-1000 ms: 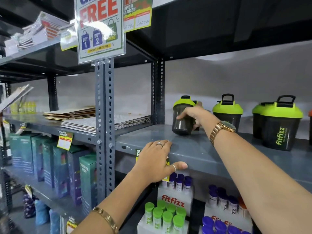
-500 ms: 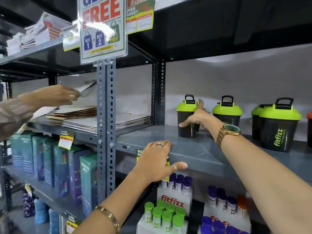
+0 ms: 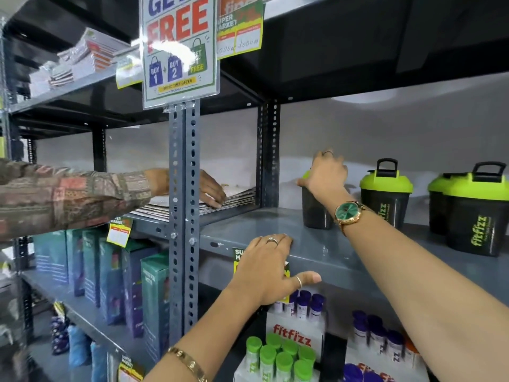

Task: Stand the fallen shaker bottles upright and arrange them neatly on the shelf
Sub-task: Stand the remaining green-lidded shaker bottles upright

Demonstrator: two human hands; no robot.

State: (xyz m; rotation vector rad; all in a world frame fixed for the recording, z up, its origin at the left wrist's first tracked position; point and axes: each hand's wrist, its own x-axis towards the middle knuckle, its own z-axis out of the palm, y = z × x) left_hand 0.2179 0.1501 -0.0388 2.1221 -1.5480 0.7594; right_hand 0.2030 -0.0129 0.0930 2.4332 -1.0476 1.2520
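Several dark shaker bottles with lime-green lids stand upright on the grey shelf [image 3: 358, 244]. The leftmost shaker bottle [image 3: 312, 213] is upright, and my right hand [image 3: 327, 172] rests over its lid, covering most of the top. Whether the fingers grip the lid is hard to tell. To its right stands a second shaker bottle [image 3: 385, 197] with a black handle, then a third shaker bottle [image 3: 476, 213] marked fitfizz, with another partly hidden behind it. My left hand [image 3: 268, 268] grips the shelf's front edge, thumb underneath.
Another person's sleeved arm [image 3: 82, 194] reaches onto stacked flat packs [image 3: 231, 199] on the left shelf. A perforated upright post [image 3: 183, 216] carries a promo sign [image 3: 179, 48]. Below are fitfizz tube displays [image 3: 292, 340] and teal boxes [image 3: 154, 293].
My right hand set the leftmost shaker upright and moved from its side onto its lid. The other person's arm reached in further from the left onto the flat packs. My left hand stayed put.
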